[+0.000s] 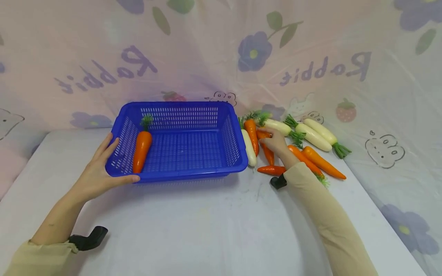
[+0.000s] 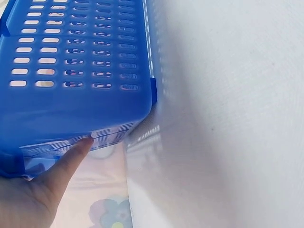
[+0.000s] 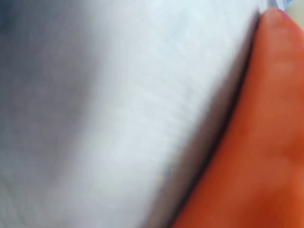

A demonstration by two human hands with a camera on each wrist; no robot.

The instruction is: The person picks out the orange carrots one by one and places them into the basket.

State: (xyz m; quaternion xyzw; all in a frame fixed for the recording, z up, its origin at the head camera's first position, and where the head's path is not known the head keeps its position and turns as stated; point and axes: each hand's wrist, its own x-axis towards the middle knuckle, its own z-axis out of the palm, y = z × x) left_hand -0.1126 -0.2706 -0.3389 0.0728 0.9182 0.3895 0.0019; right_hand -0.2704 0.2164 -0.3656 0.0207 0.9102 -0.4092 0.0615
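Note:
My left hand spans the front left corner of a blue plastic basket, thumb by the front rim and straight fingers along the left side. In the left wrist view a straight digit touches the basket's outer wall. One orange carrot with a green top lies inside, near the left wall. To the basket's right, my right hand pinches the upper part of a carrot lying on the table. A blurred carrot fills the right side of the right wrist view.
A white radish and another carrot lie against the basket's right side. More white radishes lie behind the right hand. Other carrots are under and beside the right wrist. A printed curtain hangs behind the white table.

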